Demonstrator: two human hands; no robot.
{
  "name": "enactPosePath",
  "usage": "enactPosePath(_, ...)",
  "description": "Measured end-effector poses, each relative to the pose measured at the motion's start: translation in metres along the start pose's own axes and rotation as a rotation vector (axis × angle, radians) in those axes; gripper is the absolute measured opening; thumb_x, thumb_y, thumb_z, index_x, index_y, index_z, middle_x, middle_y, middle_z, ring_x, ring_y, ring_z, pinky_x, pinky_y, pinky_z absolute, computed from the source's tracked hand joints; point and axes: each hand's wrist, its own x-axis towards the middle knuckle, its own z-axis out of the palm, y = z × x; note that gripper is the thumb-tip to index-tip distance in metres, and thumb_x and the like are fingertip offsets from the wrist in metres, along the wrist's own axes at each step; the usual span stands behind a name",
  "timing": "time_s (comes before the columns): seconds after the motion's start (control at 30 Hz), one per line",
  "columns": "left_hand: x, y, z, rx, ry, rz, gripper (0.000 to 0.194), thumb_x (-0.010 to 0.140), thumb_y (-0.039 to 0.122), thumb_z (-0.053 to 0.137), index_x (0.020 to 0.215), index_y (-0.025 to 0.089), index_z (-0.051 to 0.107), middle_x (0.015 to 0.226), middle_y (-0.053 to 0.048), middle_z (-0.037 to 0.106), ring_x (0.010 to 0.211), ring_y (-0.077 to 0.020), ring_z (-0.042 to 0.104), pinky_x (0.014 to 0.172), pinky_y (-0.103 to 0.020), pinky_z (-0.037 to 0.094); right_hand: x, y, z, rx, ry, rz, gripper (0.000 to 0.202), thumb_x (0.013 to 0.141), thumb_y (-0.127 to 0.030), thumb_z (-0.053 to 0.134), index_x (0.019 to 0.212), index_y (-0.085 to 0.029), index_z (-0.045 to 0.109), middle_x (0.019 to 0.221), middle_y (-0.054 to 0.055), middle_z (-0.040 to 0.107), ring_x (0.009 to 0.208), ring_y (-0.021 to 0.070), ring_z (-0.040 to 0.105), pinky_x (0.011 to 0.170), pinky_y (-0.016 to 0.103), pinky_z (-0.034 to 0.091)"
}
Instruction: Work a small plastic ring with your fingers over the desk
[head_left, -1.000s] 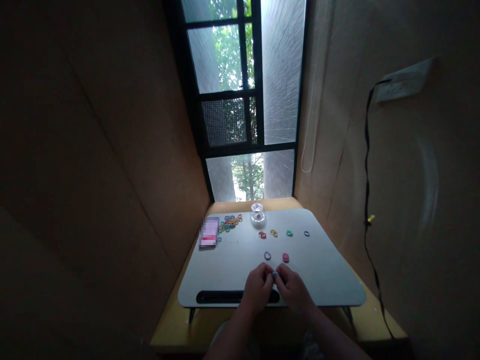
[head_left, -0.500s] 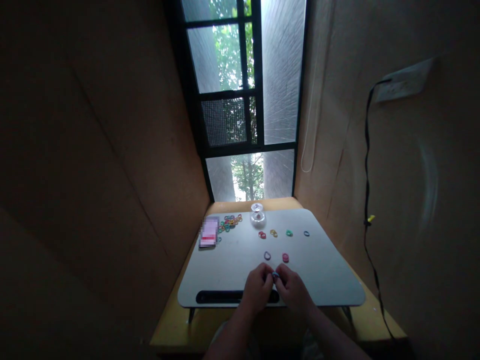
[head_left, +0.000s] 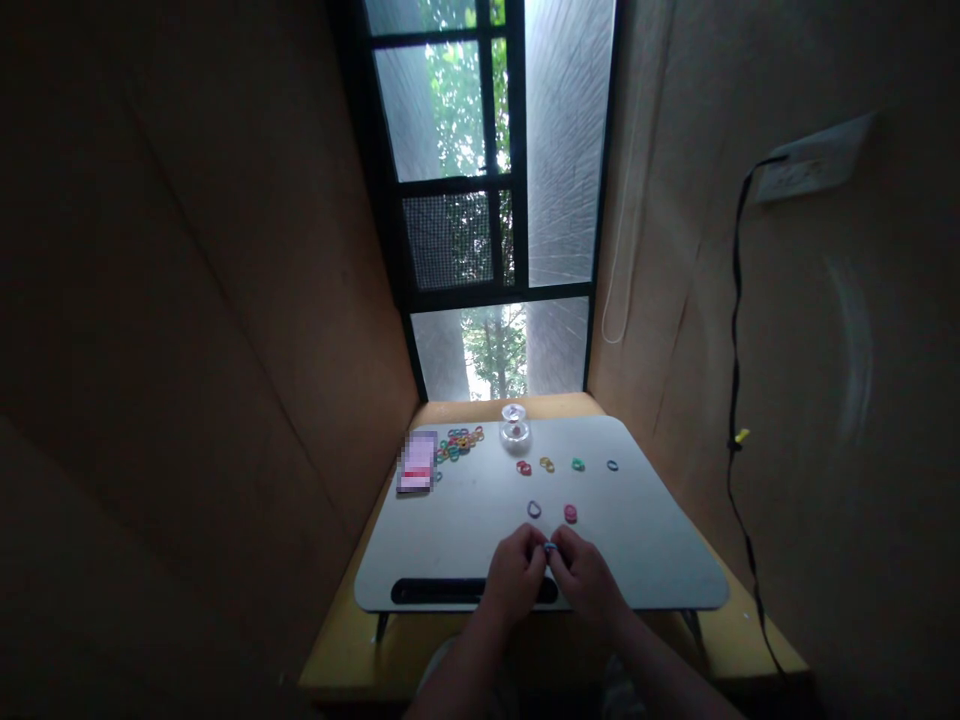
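Close together over the near part of the white table, my left hand (head_left: 516, 572) and my right hand (head_left: 584, 572) pinch one small light-blue hair tie (head_left: 551, 547) between their fingertips. Fingers cover most of it. Just beyond them lie a purple hair tie (head_left: 533, 509) and pink hair ties (head_left: 571, 513). Farther back, a row holds red hair ties (head_left: 523, 467), yellow ones (head_left: 547, 465), green ones (head_left: 578, 464) and a dark blue one (head_left: 613, 465). A mixed pile of hair ties (head_left: 461, 441) sits at the back left.
A clear round container (head_left: 515, 436) stands at the table's back edge. A phone (head_left: 417, 462), its screen blurred, lies at the left. The white folding table (head_left: 645, 550) has a black slot (head_left: 439, 591) along its front. A black cable (head_left: 735, 360) hangs on the right wall.
Both hands stay in nearly the same place, with the light-blue hair tie still between their fingertips. The view has shifted very slightly; the things on the table have not moved.
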Motion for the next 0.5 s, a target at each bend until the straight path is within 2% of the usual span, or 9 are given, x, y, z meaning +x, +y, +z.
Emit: enactPosePath(0.5, 0.0008, -0.0020, 0.0006, 0.006, 0.004, 0.005, 0.011, 0.084, 0.019, 0.048, 0.080, 0.018, 0.059, 0.071, 0.001, 0.061, 0.065, -0.0128, 0.052, 0.063, -0.024, 0.036, -0.0007, 0.0018, 0.0008, -0.022, 0.009, -0.029, 0.017, 0.087, -0.028, 0.044, 0.071, -0.022, 0.041, 0.061, -0.004, 0.049, 0.056, 0.0136, 0.048, 0.055, 0.025, 0.032)
